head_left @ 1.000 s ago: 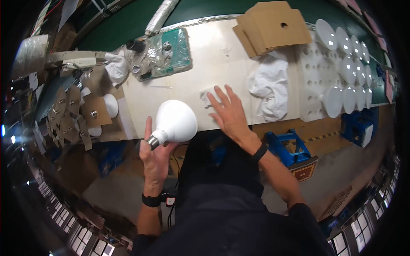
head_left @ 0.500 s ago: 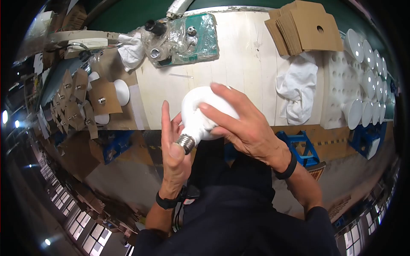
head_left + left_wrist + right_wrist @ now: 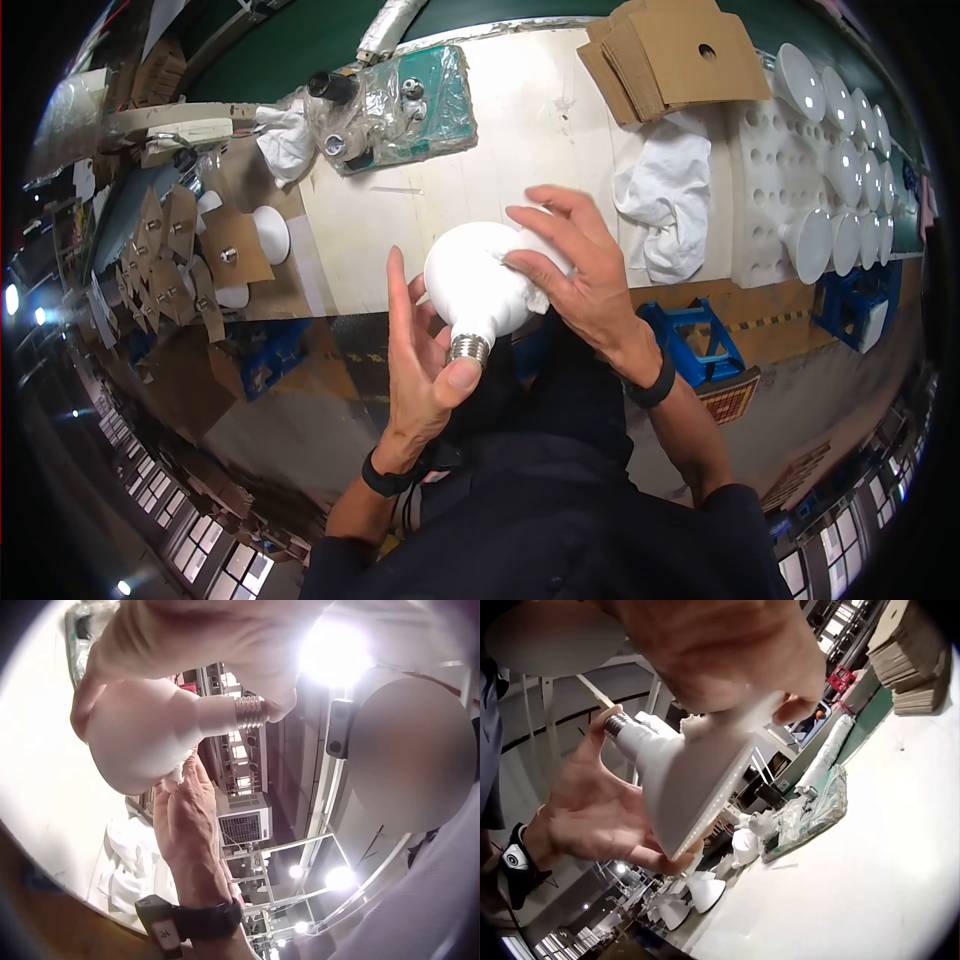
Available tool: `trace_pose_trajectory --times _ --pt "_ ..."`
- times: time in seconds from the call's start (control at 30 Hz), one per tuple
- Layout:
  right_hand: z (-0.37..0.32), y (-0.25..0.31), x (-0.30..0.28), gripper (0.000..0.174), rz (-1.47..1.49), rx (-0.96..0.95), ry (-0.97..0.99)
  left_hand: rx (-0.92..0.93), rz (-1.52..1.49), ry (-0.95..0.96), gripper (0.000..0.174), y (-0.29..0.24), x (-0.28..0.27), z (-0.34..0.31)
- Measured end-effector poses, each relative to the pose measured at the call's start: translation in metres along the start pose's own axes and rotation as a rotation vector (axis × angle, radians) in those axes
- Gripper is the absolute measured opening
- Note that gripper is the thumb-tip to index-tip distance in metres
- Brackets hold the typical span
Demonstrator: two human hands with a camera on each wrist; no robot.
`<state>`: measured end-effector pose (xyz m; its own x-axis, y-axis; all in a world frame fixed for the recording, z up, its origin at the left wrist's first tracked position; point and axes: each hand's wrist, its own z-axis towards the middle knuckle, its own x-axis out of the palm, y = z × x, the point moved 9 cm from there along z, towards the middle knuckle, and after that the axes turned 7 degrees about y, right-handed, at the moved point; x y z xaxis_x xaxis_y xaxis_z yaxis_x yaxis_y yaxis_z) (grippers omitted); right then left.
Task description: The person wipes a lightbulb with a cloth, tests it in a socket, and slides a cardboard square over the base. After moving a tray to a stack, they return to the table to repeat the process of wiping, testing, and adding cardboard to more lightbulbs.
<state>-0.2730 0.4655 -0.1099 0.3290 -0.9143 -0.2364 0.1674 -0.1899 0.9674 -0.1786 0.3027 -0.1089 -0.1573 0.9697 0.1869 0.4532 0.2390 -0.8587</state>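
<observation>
A white reflector light bulb with a metal screw base is held over the table's front edge. My left hand grips it, thumb on the screw base and fingers behind the white body. The bulb's broad face points away from me, edged with small lit dots in the right wrist view. My right hand pinches a small white wad of cloth between thumb and fingers, against the right side of the bulb. In the left wrist view, a ragged end of this cloth shows at the bulb's side.
A crumpled white cloth lies on the right of the pale table. Behind it are stacked cardboard pieces; further right, a foam tray with several white bulbs. Plastic-wrapped equipment stands at the back; bulbs in cardboard lie left.
My right hand has picked the small white cloth off the table and brought it onto the bulb. My left hand has moved the bulb rightward and turned its screw base toward me.
</observation>
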Motion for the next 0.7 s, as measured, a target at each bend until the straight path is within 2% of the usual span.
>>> trace_pose_trajectory --times 0.13,0.2,0.27,0.33,0.4,0.47,0.53,0.6,0.67,0.7 --pt "0.005 0.0 -0.002 0.025 -0.079 0.119 -0.076 -0.02 0.001 -0.022 0.136 0.007 -0.004 0.002" --pt "0.005 -0.001 0.006 0.019 0.145 0.234 -0.102 -0.059 0.01 -0.007 0.136 0.012 0.004 0.004" --pt "-0.006 0.042 0.022 0.014 0.174 0.067 -0.083 -0.071 -0.024 -0.001 0.136 0.013 0.005 0.003" --pt "-0.01 0.027 0.011 0.015 -0.103 0.007 -0.133 -0.105 -0.105 -0.02 0.136 0.013 0.004 -0.003" --pt "-0.003 -0.022 -0.006 0.015 -0.014 0.265 -0.17 -0.085 -0.078 -0.029 0.135 0.015 -0.005 -0.007" --pt "-0.004 -0.018 -0.016 0.015 0.031 0.297 -0.242 -0.106 -0.076 -0.073 0.131 0.021 -0.007 -0.004" --pt "-0.01 0.042 0.014 0.016 -0.028 -0.034 -0.16 -0.153 -0.07 -0.122 0.128 0.024 -0.011 -0.012" --pt "-0.021 0.038 0.022 0.018 -0.085 -0.085 -0.115 -0.097 -0.117 -0.056 0.123 0.012 -0.002 -0.007" --pt "-0.024 -0.015 0.0 0.021 -0.266 0.143 -0.241 -0.058 -0.126 -0.071 0.12 0.009 -0.004 -0.006" --pt "-0.022 -0.028 -0.008 0.023 -0.078 0.248 -0.29 -0.112 -0.201 -0.127 0.12 0.015 -0.011 -0.007"
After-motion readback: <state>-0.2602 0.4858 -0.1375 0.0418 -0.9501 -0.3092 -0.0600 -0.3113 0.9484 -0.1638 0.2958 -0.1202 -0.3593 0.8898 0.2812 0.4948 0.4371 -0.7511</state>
